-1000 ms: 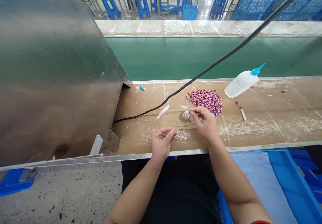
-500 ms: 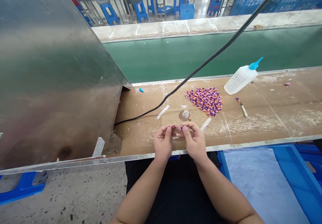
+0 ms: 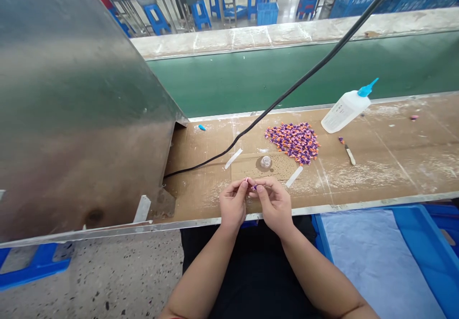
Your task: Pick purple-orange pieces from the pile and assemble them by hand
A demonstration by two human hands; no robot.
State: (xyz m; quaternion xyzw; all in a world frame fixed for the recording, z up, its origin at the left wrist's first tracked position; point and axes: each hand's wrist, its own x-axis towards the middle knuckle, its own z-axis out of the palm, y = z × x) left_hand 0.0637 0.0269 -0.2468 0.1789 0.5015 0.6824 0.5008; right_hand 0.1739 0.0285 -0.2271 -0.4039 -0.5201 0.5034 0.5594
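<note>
My left hand (image 3: 233, 203) pinches a tiny pink-and-white piece (image 3: 246, 179) between thumb and forefinger. Close beside it, my right hand (image 3: 275, 205) is closed on a small purple piece (image 3: 255, 187); its exact kind is too small to tell. The fingertips of both hands nearly meet above the front of the cardboard-covered bench. Just beyond them stands a small clear pot (image 3: 266, 161) on a damp cardboard patch (image 3: 244, 166). A heap of small purple, orange and pink pieces (image 3: 296, 141) lies behind it to the right.
A white squeeze bottle (image 3: 346, 112) with a blue nozzle leans at the back right. Near it lies a small knife (image 3: 350, 155). A black cable (image 3: 287, 94) crosses diagonally. A metal panel (image 3: 79, 108) borders the left, a green belt (image 3: 258, 80) the back, and a blue tray (image 3: 423, 242) sits lower right.
My right hand has brought the purple piece slightly left, closer to the pink-and-white piece in my left hand. The view has shifted a little.
</note>
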